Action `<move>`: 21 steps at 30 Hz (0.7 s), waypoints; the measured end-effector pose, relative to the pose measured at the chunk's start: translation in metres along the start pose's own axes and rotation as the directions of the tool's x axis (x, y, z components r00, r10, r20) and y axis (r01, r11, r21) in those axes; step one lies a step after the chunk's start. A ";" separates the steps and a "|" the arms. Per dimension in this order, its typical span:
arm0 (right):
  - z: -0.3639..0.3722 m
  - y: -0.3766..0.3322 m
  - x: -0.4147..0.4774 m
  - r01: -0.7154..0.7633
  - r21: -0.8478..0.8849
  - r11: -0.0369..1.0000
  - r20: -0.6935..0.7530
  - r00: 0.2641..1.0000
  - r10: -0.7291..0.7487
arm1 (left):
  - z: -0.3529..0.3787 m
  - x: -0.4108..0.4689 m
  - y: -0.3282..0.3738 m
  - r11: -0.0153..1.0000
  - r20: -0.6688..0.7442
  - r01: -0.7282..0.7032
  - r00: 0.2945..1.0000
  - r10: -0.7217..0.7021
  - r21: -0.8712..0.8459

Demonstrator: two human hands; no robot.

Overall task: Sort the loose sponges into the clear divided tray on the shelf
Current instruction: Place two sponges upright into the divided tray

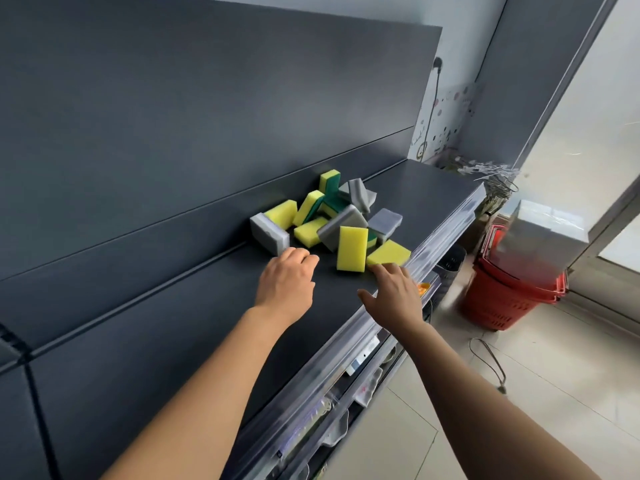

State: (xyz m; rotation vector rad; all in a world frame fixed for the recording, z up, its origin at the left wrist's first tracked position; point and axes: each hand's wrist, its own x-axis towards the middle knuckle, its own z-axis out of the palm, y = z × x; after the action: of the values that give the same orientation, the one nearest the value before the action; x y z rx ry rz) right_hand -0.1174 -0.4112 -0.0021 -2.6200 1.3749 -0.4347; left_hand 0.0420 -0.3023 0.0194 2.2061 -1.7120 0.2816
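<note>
The work is sitting at its very start, by my judgement: the gathering step, with every sponge loose in one pile (332,220) on the dark shelf (207,323) and none sorted yet. The clear divided tray is not showing anywhere around the pile, so finding it or bringing it close is going to be part of the next move. The left hand (287,277) is hovering at the pile's near-left corner, its fingers curling under with nothing visible inside them. The knuckles are sitting just beside a grey sponge (269,234) at that corner, though whether they are touching it I cannot tell. The right hand (393,294) is hovering at the pile's near-right side, fingers straight and thumb spreading wide, the fingertips lying against or just short of a flat yellow sponge (389,253). Just left of that one, a second yellow sponge (352,248) is standing on edge at the front of the pile. The next move is calling for a light pinch on one block at a time, taking the outer pieces first, since those deeper in the pile are leaning on one another. The sponges are looking like soft rectangular blocks of two kinds, yellow foam with a green scouring face and plain grey, lying jumbled, some flat, some tilting, some upright. Well to the right of the pile, red baskets (498,299) are standing stacked on the floor.
</note>
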 end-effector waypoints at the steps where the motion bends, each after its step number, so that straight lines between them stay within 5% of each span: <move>1: 0.001 0.004 0.009 -0.005 0.002 1.000 0.006 1.000 0.005 | 0.004 0.010 0.001 1.000 0.004 -0.006 1.000 0.006 -0.001; 11: 0.009 0.048 0.088 0.015 -0.040 0.999 0.234 0.972 -0.005 | 0.044 0.097 0.019 0.999 0.065 0.025 0.998 -0.023 -0.027; 21: 0.007 0.077 0.143 0.185 -0.015 0.983 0.409 0.898 -0.163 | 0.074 0.135 0.037 0.980 0.121 0.195 0.975 -0.188 -0.044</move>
State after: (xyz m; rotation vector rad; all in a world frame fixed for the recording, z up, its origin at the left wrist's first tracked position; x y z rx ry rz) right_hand -0.0979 -0.5722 -0.0031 -2.6802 1.0347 0.1327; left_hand 0.0373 -0.4600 0.0036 2.3656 -1.5277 0.0575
